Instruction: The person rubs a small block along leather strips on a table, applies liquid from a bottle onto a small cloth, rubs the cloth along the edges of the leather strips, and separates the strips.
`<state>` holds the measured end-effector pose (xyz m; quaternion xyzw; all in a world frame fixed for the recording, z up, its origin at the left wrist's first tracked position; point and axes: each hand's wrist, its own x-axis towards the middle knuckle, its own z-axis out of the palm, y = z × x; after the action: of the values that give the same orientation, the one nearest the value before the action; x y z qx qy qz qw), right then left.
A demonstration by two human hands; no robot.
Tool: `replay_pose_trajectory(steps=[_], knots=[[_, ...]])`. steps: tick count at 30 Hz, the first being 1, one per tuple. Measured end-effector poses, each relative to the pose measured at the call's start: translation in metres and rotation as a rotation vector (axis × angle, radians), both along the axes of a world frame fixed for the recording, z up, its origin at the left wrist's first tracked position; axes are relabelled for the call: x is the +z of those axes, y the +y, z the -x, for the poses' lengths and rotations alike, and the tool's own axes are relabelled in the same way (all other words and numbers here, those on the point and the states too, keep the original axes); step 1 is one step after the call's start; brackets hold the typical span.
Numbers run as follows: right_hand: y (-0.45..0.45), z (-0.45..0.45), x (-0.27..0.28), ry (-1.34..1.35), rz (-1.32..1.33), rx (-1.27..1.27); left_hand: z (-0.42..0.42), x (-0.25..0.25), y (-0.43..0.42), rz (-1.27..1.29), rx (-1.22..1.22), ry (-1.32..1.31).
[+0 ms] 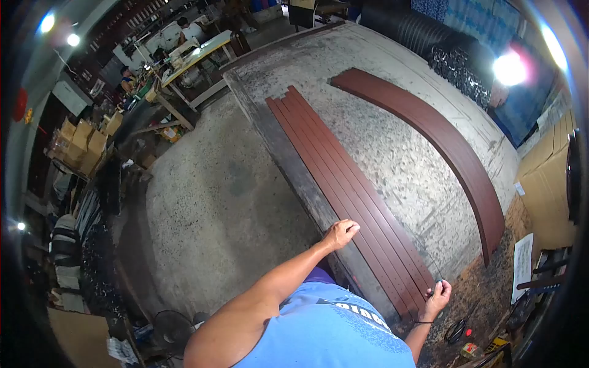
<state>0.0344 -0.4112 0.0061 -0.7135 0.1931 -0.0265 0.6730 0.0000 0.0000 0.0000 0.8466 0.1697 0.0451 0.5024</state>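
Our right hand (438, 299), at four o'clock, has its fingers narrowed, seemingly pinching a small dark item (437, 288) (too tiny for us to identify) by the near end of the brown strips (340, 178). Our left hand (341, 235), nearer the centre toward half past four, curls its fingers in at the strips' left edge; we cannot tell whether they grip anything. The strips lie side by side, running from twelve o'clock down to half past four, with small dots, perhaps holes, along the near end. To handle this end well, we judge it best to keep the strips flat, their long edges snug, and the left palm steadying them. Beneath is the scuffed worktop (392, 147), where a curved brown band (457, 144) arcs from one to half past three. Beyond, a cardboard box (546, 184) stands at three.
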Motion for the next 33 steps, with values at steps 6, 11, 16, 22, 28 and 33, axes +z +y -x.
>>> replay_pose_trajectory(steps=[6, 11, 16, 22, 28, 33], knots=[[0.071, -0.002, 0.017, -0.037, 0.029, -0.085, -0.026, 0.001, 0.072, -0.136, -0.136, -0.243], [0.192, 0.014, 0.023, 0.027, -0.098, -0.106, -0.071, 0.008, 0.145, -0.123, -0.352, -0.258], [0.210, 0.020, 0.035, -0.006, -0.010, -0.100, -0.136, 0.069, 0.191, 0.107, -0.164, -0.228], [0.210, 0.013, 0.049, -0.030, 0.075, -0.221, -0.181, 0.074, 0.209, 0.042, -0.347, -0.253], [0.250, 0.023, 0.064, 0.049, 0.056, -0.316, -0.160, -0.012, 0.200, -0.326, -0.551, -0.143], [0.230, 0.040, 0.067, 0.021, 0.118, -0.336, -0.175, -0.029, 0.273, -0.758, -0.649, -0.033]])
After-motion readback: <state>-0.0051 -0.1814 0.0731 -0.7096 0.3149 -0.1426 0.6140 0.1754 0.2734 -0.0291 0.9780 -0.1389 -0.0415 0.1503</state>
